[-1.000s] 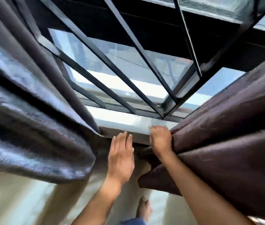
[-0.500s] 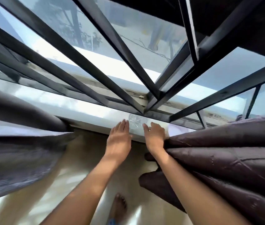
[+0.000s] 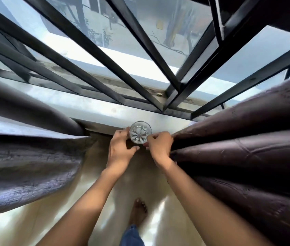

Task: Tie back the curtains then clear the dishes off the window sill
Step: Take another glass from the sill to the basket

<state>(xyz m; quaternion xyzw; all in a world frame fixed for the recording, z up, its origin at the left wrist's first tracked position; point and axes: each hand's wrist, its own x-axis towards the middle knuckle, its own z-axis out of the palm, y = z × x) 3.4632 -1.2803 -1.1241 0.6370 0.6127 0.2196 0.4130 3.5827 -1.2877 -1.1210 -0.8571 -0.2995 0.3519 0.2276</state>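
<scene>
**Clearing begins: glass gripped at sill edge**

With both curtains parted, L curtain (image 3: pixel 30 167) and R curtain (image 3: pixel 247 153) hang to either side; no tie-back visible, so whether tying is done can't be told. Cut-glass tumbler (image 3: pixel 140 132) sits at front edge of window sill (image 3: pixel 80 110), not yet lifted. L hand (image 3: pixel 121 150) and R hand (image 3: pixel 160 146) curl round it from both sides, fingertips touching its wall. Other dishes: none seen.

Black window bars (image 3: pixel 90 48) cross bright glass with daylight and a tree (image 3: pixel 101 35) outside; below, a glossy pale floor (image 3: pixel 39 222) reflects light.
</scene>
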